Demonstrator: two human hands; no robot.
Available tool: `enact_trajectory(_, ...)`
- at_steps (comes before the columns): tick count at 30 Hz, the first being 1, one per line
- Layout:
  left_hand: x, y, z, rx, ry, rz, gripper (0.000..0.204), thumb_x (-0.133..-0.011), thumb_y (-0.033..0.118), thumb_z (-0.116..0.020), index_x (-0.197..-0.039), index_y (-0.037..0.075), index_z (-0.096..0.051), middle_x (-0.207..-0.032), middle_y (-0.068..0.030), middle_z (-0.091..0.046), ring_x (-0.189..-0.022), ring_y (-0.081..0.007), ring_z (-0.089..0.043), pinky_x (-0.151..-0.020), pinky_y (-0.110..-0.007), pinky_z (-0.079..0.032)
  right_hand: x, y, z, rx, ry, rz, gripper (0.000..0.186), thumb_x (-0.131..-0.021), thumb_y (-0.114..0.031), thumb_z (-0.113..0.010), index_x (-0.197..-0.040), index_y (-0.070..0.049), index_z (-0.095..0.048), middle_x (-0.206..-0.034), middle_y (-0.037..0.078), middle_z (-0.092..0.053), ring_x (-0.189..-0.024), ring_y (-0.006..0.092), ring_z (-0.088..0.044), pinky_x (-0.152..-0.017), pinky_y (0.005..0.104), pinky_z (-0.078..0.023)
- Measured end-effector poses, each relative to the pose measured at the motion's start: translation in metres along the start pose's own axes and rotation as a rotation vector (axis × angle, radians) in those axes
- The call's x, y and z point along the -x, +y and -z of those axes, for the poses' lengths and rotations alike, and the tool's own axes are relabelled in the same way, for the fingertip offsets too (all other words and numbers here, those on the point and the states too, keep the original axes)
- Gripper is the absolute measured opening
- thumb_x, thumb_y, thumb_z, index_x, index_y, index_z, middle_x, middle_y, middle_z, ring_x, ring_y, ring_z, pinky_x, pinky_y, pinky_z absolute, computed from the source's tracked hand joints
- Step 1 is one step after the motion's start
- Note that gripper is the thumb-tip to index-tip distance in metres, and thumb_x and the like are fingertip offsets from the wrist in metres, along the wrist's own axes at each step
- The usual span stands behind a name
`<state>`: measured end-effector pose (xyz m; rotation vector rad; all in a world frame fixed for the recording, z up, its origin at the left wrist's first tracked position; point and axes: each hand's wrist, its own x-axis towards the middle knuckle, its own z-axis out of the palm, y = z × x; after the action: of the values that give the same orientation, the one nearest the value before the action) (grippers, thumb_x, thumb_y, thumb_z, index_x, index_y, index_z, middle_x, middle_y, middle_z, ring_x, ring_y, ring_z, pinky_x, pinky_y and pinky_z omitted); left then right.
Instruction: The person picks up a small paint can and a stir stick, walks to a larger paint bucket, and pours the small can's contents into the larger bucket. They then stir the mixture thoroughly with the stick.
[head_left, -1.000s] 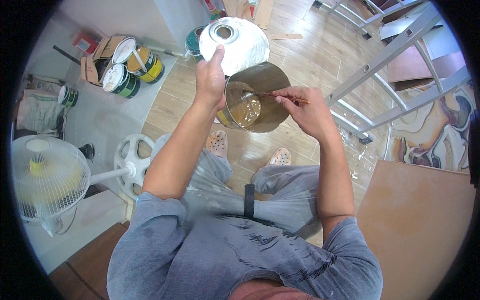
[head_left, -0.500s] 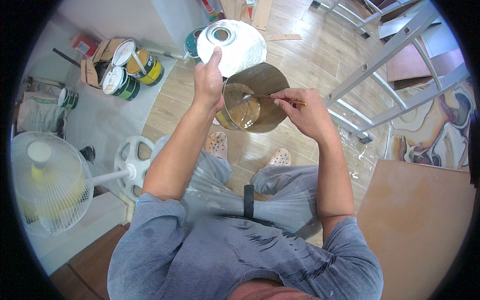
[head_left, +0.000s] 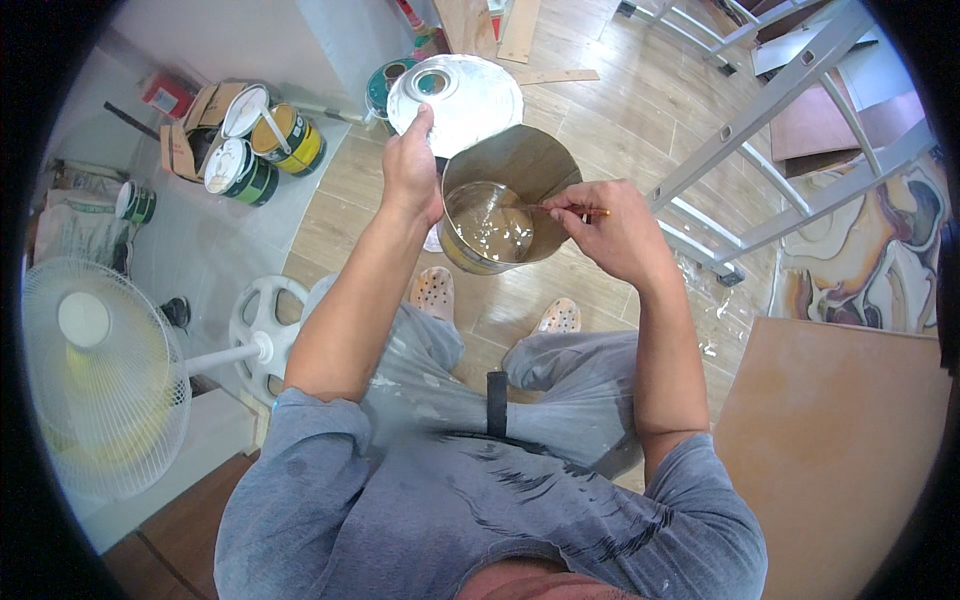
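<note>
Liquid (head_left: pixel 485 235) in the can (head_left: pixel 525 152); disc (head_left: pixel 475 110) just beyond; fan (head_left: pixel 105 385) and tubs (head_left: pixel 240 178) left; ladder (head_left: pixel 768 95) right

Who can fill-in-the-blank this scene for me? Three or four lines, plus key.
1. The person's ____ hand holds a thin-handled tool that reaches into the open can.
2. The left hand has its thumb on a ____ disc.
3. The fan stands on the picture's ____ side.
4. The hanging waist strap is ____.

Missing words: right; white; left; black.
</note>
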<state>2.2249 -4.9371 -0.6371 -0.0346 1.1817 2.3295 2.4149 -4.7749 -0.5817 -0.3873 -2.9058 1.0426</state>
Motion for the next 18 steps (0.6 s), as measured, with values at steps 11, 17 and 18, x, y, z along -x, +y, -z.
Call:
enact_trajectory(11, 0.0057, 0.0040, -0.0047, 0.031, -0.022, 0.029, 0.050, -0.116, 0.026, -0.047, -0.153, -0.007, -0.046, -0.145, -0.0245, -0.064, -0.129, -0.0335, -0.069, -0.109, -0.050, -0.060, 0.0026, -0.0080, 0.0044, 0.036, 0.046, -0.017, 0.020, -0.087, -0.011, -0.072, -0.102, -0.008, -0.086, -0.094, 0.017, -0.081, -0.087, 0.0334, -0.078, -0.082, 0.0432, -0.062)
enact_trajectory(17, 0.0038, 0.0032, -0.0012, 0.008, -0.027, 0.019, 0.051, -0.117, 0.028, -0.047, -0.153, -0.008, -0.046, -0.145, -0.0254, -0.064, -0.129, -0.0333, -0.069, -0.108, -0.049, -0.061, 0.0014, -0.0072, 0.0030, -0.028, 0.016, -0.029, 0.020, -0.088, -0.013, -0.073, -0.102, -0.007, -0.086, -0.094, 0.017, -0.081, -0.087, 0.0337, -0.078, -0.082, 0.0426, -0.062)
enact_trajectory(18, 0.0032, 0.0028, -0.0006, 0.010, -0.034, 0.019, 0.051, -0.117, 0.028, -0.047, -0.153, -0.008, -0.046, -0.145, -0.0254, -0.064, -0.128, -0.0332, -0.069, -0.108, -0.049, -0.061, 0.0012, -0.0070, 0.0029, 0.000, 0.008, -0.019, 0.019, -0.090, -0.013, -0.074, -0.104, -0.007, -0.085, -0.093, 0.017, -0.080, -0.085, 0.0324, -0.078, -0.080, 0.0415, -0.061)
